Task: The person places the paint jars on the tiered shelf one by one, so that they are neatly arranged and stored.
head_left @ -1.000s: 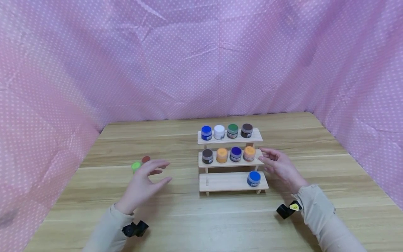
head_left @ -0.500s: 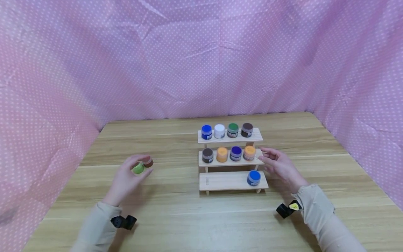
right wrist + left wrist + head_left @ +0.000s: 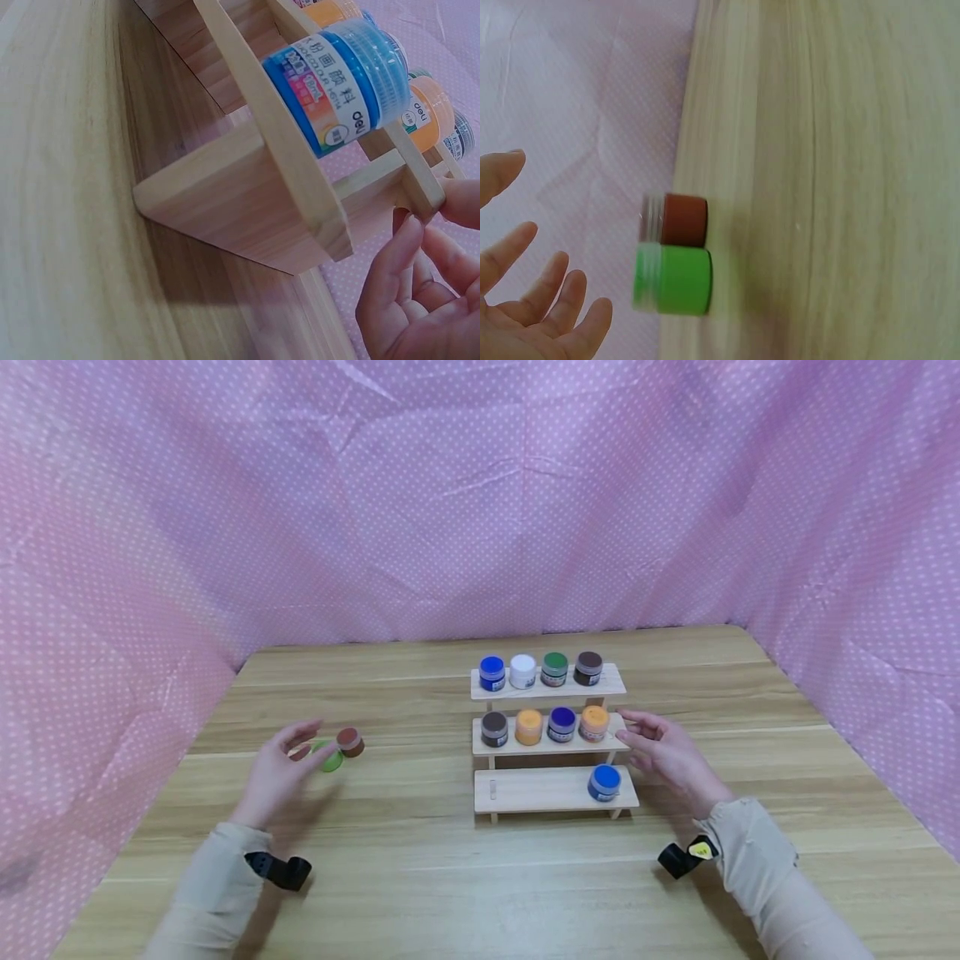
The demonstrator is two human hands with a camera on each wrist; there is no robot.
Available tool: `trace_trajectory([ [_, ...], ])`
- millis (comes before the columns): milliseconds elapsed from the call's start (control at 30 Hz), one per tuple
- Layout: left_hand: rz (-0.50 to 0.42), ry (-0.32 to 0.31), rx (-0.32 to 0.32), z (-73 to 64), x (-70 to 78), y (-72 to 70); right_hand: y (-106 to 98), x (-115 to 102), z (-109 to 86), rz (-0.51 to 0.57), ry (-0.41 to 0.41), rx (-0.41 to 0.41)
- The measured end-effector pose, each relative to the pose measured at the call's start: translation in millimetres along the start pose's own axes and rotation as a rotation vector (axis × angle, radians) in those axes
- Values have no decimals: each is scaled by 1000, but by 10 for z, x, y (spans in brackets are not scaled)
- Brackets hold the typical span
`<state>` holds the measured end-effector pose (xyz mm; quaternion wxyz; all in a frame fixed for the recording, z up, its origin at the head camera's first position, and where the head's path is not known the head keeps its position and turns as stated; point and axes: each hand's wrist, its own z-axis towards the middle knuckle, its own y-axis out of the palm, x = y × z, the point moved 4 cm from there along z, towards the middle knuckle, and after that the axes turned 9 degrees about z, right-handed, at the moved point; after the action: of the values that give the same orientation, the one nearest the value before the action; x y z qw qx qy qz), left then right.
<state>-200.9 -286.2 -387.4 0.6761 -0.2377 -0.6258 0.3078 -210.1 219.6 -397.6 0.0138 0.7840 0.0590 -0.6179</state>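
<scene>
In the head view my left hand (image 3: 276, 772) hovers at the left, fingers spread and holding nothing. Just beside its fingertips, a green paint jar (image 3: 330, 758) and a reddish-brown paint jar (image 3: 350, 742) stand on the table; the hand partly hides the green one. The left wrist view shows both jars side by side, apart from the fingers. My right hand (image 3: 667, 760) pinches the right end of the middle tier of a three-tier wooden display stand (image 3: 536, 792) between thumb and fingers. A blue paint jar (image 3: 322, 90) sits at the right on the lowest tier.
Several paint jars line the upper tiers, among them a white jar (image 3: 522, 672), a green-lidded jar (image 3: 554, 670) and an orange jar (image 3: 528, 727). Pink dotted cloth (image 3: 487, 510) hangs behind and beside the wooden table (image 3: 420, 877).
My left hand has moved left over the two jars, passing around the green one, and is now at its left side. The right hand keeps its hold on the stand.
</scene>
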Motion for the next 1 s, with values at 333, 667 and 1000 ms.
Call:
trace_trajectory([
  [333,4,-76,-162,45,-43,-30,13,4,-5,-2,4,3],
  [667,45,-27,-189,92,-130,8,1,-9,-17,6,10,1],
  [1000,113,48,-211,118,-207,56,9,-17,-15,5,0,-4],
])
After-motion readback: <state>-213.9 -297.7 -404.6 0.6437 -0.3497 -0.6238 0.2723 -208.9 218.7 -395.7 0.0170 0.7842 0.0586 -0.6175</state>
